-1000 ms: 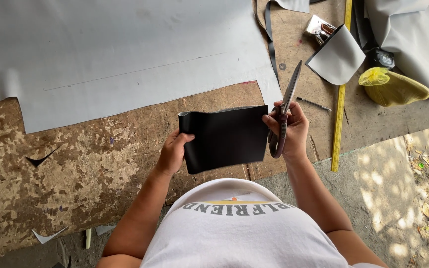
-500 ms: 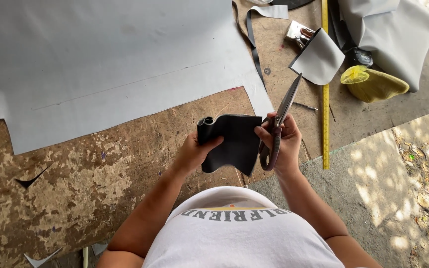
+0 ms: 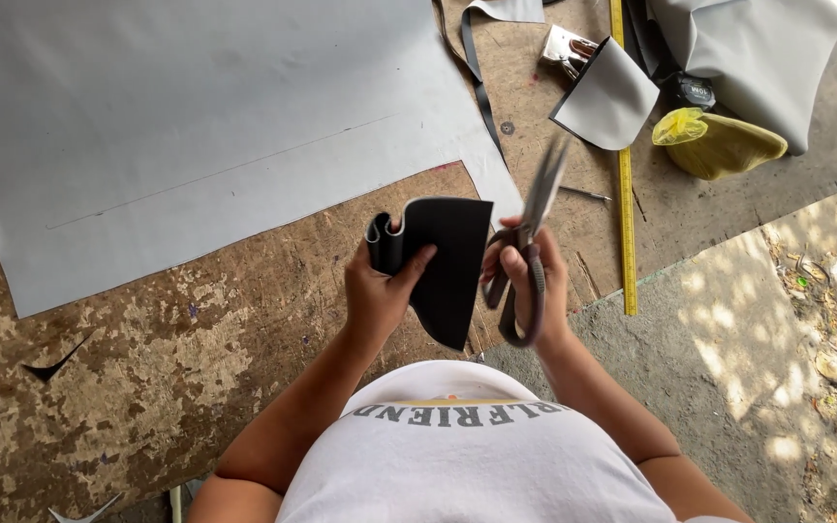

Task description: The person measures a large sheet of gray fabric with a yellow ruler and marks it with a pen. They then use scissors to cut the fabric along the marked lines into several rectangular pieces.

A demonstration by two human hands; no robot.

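A: Folding done, by the look: left hand (image 3: pixel 380 291) now pinches the black sheet (image 3: pixel 448 266) doubled over, fingers closed around the rolled edge. A second ago it was stretched flat between both hands.

B: Right hand?

A: Right hand (image 3: pixel 525 281) is off the sheet's edge, closed through the scissors (image 3: pixel 530 242) handles only; blades near shut, pointing to 12 o'clock. Sheet hangs at centre, above the worn plywood floor (image 3: pixel 196 387).

B: So it's bundled for holding, not cutting?

A: My read, yes. No blade on it.

B: Packages, labels?

A: At 1 o'clock: yellow bag (image 3: pixel 719 143), crumpled, beside a grey offcut (image 3: pixel 612 95). Yellow ruler (image 3: pixel 624 213) runs 12 to 6. Big grey sheet (image 3: pixel 196 136) at 10 o'clock.
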